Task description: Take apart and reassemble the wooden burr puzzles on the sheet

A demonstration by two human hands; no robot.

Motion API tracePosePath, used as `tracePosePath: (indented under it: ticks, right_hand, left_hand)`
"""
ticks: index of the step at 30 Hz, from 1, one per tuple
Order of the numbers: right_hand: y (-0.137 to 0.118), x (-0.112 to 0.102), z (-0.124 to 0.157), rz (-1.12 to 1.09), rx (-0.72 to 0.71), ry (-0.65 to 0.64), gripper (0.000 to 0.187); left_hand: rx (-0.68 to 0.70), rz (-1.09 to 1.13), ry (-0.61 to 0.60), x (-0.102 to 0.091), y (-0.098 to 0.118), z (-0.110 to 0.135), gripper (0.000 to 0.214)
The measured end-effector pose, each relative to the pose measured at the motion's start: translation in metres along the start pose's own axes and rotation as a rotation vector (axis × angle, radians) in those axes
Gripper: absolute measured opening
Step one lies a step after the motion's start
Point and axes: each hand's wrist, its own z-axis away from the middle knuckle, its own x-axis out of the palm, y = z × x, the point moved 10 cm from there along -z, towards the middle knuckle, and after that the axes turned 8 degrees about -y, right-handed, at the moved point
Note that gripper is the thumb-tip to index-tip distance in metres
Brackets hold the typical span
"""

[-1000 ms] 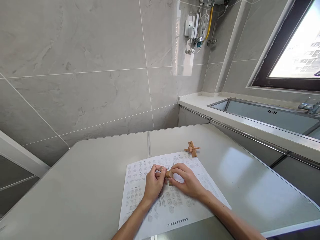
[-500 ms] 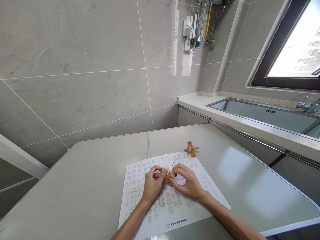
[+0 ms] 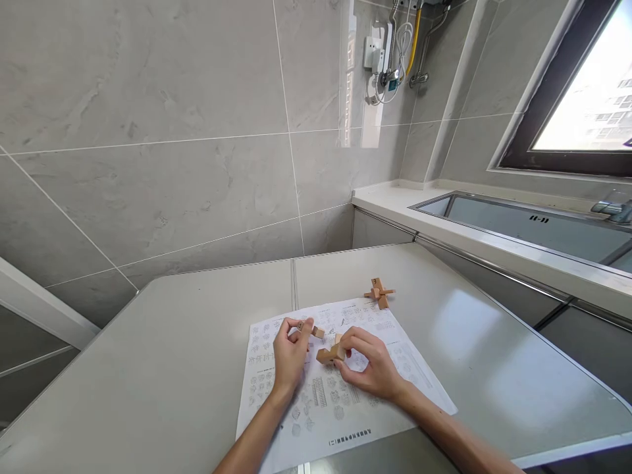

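- At the bottom of the frame, your two forearms reached up onto a white paper sheet printed with rows of small diagrams (image 3: 345, 421). It lay flat on the pale grey table (image 3: 172, 368).
- Just left of centre, your left hand (image 3: 289, 352) was curled. Its thumb and fingertips pinched a small light-wood notched piece (image 3: 316, 332), which stuck out to the right of the fingers.
- Just right of centre, your right hand (image 3: 372, 368) was also curled. It pinched a longer light-wood block (image 3: 330, 355) by its right end, low over the paper. I could not tell whether the block touched the sheet.
- The two wooden parts were near each other but apart, with a clear gap of paper showing between them.
- My reading was that you had loose puzzle parts in hand, one in each hand and unjoined.
- Mating them would have called for turning the notches to face each other. You would then have slid one part straight along the other with a light pinch, not a squeeze.
- Beyond the sheet's far right corner, right of centre, a small light-wood cross-shaped assembly (image 3: 378, 293) sat on the table. It was well apart from both hands.
- At the right edge, further back, were a steel sink (image 3: 518, 227) set in a white counter and a tap (image 3: 615, 209).
- Farthest off, grey wall tiles (image 3: 148, 131) filled the upper left, and a dark-framed window (image 3: 587, 99) filled the upper right.
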Motion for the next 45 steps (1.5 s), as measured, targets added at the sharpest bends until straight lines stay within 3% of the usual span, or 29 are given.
tracePosePath:
  ticks: [5,9,12,20,29,33,40,45]
  right_hand:
    - [0.047,-0.01,0.004,-0.191,0.346,0.058,0.025]
    - [0.086,-0.005,0.016,-0.254,0.647,0.048,0.037]
    - [0.1,0.0,0.022,-0.201,0.751,0.009,0.038]
    - [0.099,0.002,0.022,-0.016,0.763,-0.064,0.031]
    - [0.101,0.007,0.027,-0.017,0.8,-0.095,0.031]
    - [0.104,0.0,0.027,0.038,0.757,-0.037,0.027]
    - [0.099,0.002,0.022,0.029,0.702,-0.096,0.032]
    - [0.089,0.017,0.019,-0.198,0.692,-0.176,0.038]
  left_hand:
    - [0.002,-0.032,0.014,-0.009,-0.001,-0.007,0.042]
    - [0.072,-0.226,-0.095,0.007,0.007,-0.003,0.042]
    - [0.126,-0.415,-0.207,0.024,0.01,0.002,0.041]
    - [0.252,-0.718,-0.296,0.042,0.013,0.01,0.031]
    - [0.255,-0.758,-0.296,0.044,0.009,0.012,0.029]
    - [0.291,-0.743,-0.315,0.047,0.011,0.013,0.028]
    - [0.322,-0.713,-0.453,0.057,0.005,0.019,0.058]
    - [0.385,-0.733,-0.532,0.064,0.008,0.025,0.08]
